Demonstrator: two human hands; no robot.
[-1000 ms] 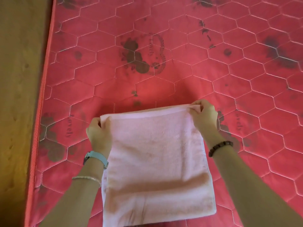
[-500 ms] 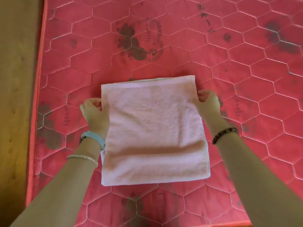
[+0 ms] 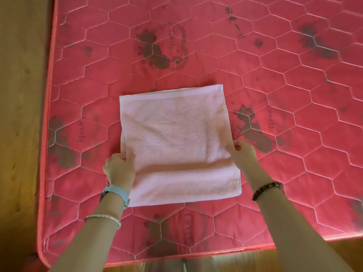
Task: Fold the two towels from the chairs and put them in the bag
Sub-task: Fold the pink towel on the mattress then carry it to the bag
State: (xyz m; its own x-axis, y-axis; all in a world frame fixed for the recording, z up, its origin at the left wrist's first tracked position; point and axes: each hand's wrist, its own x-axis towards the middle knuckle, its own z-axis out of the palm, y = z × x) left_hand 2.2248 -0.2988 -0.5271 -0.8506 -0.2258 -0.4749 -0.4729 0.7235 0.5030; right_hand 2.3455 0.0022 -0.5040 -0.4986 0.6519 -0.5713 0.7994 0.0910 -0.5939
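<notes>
A pale pink towel (image 3: 176, 142), folded into a rough square, lies flat on the red quilted mattress (image 3: 275, 95). My left hand (image 3: 119, 168) pinches its left edge about two thirds of the way down, thumb on top of the cloth. On the opposite side my right hand (image 3: 242, 152) grips the right edge at about the same height. A shallow crease runs across the towel just below my hands. No second towel, chair or bag is in view.
The mattress has hexagon stitching and dark flower prints. Its left edge (image 3: 44, 154) and near edge (image 3: 196, 256) border a wooden floor (image 3: 19, 114).
The towel's far edge went from held up in both hands to laid flat on the mattress. My hands have slid back along its side edges toward me.
</notes>
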